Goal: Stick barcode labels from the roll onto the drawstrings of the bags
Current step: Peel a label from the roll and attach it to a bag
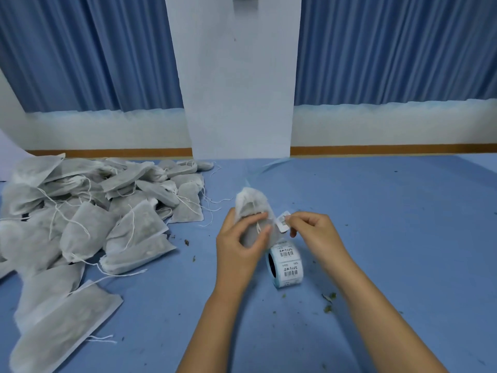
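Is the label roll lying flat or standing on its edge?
On its edge: the label roll rests on its curved side on the table, core hole facing sideways, barcodes up.

Both bare forearms are stretching forward and angling inward; the left hand (238, 242) is curling its fingers and thumb round a bag (251, 203); the right hand (316, 232), just beside it, is pinching a label (284, 221) between thumb and forefinger.

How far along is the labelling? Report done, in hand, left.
Done: nothing labelled shows. In hand: the left hand holds one bag, and the right hand pinches a peeled label beside its drawstring, not yet stuck. Left: the pile of bags on the left, strings bare as far as visible; the roll lies by the hands.
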Motion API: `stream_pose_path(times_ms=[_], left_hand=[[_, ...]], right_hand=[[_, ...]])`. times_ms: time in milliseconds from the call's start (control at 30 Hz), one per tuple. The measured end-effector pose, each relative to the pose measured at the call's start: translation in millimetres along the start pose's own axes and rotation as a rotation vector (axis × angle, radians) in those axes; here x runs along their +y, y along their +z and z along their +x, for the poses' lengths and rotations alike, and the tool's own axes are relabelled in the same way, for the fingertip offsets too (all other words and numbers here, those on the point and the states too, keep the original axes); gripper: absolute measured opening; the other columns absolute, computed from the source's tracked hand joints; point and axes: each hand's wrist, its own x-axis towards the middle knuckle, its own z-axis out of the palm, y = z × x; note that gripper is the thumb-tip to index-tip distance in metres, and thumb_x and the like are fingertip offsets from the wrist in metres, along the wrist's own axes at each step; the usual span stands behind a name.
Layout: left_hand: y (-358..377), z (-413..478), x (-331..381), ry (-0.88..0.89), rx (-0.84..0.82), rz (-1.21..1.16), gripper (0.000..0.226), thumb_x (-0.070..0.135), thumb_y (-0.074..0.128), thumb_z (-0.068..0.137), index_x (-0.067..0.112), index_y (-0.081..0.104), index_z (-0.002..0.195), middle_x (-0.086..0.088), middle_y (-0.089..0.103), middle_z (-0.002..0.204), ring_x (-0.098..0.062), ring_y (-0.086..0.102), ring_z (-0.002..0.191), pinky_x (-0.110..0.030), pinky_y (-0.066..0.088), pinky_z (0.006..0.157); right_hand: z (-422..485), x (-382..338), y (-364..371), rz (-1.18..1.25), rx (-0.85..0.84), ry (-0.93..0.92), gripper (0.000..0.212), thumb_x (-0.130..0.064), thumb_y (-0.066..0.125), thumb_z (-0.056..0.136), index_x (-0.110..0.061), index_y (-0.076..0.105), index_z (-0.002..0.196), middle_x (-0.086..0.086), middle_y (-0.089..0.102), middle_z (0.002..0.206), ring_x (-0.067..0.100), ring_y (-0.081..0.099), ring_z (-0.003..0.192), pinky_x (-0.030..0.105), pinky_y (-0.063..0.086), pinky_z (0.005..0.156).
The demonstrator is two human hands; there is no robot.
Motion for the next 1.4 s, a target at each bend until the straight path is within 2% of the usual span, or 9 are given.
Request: stream_pose_path(times_ms=[133,267,367,567,700,867,1033,1233,1400], left_hand=[[-10,3,-3,-0.163,0.044,-0.09,0.032,0.003,0.064,0.091,0.033,0.073,0.096,0.007,0.068,0.115,0.002,0.06,0.108,-0.012,0.045,0.091],[-14,6,-3,-0.208,0.043,-0.12,0.046,-0.006,0.064,0.086,0.037,0.072,0.098,0.008,0.066,0.117,0.005,0.058,0.109,-0.009,0.044,0.091],[-14,6,-2,-0.203,-0.008,-0.146,0.048,-0.007,0.066,0.084,0.036,0.071,0.104,0.008,0.065,0.118,0.003,0.059,0.111,-0.009,0.044,0.089],[-12,4,1,-0.151,-0.136,-0.121,0.049,-0.007,0.066,0.083,0.037,0.07,0.106,0.008,0.065,0.116,0.005,0.06,0.108,-0.005,0.042,0.086],[-15,5,2,-0.136,-0.206,-0.106,0.056,-0.013,0.063,0.08,0.035,0.069,0.109,0.01,0.064,0.117,0.007,0.059,0.108,-0.005,0.041,0.088],[-17,4,4,-0.11,-0.267,-0.126,0.056,-0.012,0.068,0.079,0.03,0.066,0.116,0.0,0.063,0.122,0.005,0.058,0.112,-0.006,0.041,0.09],[-17,3,5,-0.106,-0.238,-0.167,0.041,0.0,0.068,0.087,0.029,0.067,0.114,0.002,0.064,0.12,0.006,0.058,0.112,-0.005,0.04,0.09],[-14,4,4,-0.109,-0.112,-0.142,0.034,0.003,0.064,0.089,0.033,0.069,0.105,0.007,0.065,0.101,0.009,0.061,0.089,-0.006,0.043,0.078],[-14,5,3,-0.092,-0.091,-0.134,0.038,-0.001,0.059,0.092,0.033,0.068,0.105,0.007,0.065,0.108,0.006,0.061,0.101,-0.008,0.042,0.085]], right_hand=[[0,-1,-14,-0.019,0.015,-0.053,0.044,-0.002,0.052,0.087,-0.017,0.048,0.046,0.009,0.042,0.061,0.008,0.034,0.052,0.012,0.026,0.046],[-3,-5,-6,0.0,-0.138,-0.194,0.029,-0.004,0.056,0.091,-0.005,0.053,0.062,0.005,0.045,0.064,0.015,0.04,0.065,0.023,0.032,0.062],[-7,-4,3,-0.106,-0.248,-0.306,0.025,-0.01,0.059,0.092,-0.018,0.059,0.068,-0.011,0.048,0.062,0.007,0.041,0.063,0.023,0.034,0.062],[-6,1,16,-0.399,-0.268,-0.408,0.018,-0.021,0.058,0.093,-0.012,0.057,0.078,-0.003,0.053,0.069,0.014,0.047,0.065,0.038,0.041,0.065],[-6,6,21,-0.486,-0.203,-0.405,0.02,-0.023,0.055,0.094,-0.027,0.049,0.075,-0.013,0.047,0.063,0.006,0.044,0.063,0.032,0.037,0.061],[-3,9,21,-0.557,-0.167,-0.357,0.018,-0.025,0.056,0.093,-0.015,0.054,0.078,-0.004,0.051,0.066,0.014,0.047,0.065,0.036,0.039,0.062],[-4,9,22,-0.551,-0.094,-0.301,0.018,-0.027,0.06,0.089,-0.021,0.057,0.072,-0.005,0.046,0.06,0.012,0.043,0.061,0.035,0.039,0.06],[-6,12,27,-0.581,0.182,-0.212,0.04,-0.058,0.074,0.069,-0.025,0.057,0.055,-0.01,0.047,0.053,0.009,0.044,0.058,0.023,0.028,0.052],[-6,12,31,-0.144,0.089,-0.162,0.031,-0.03,0.082,0.07,-0.017,0.062,0.091,-0.009,0.06,0.088,0.0,0.052,0.078,0.009,0.039,0.07]])
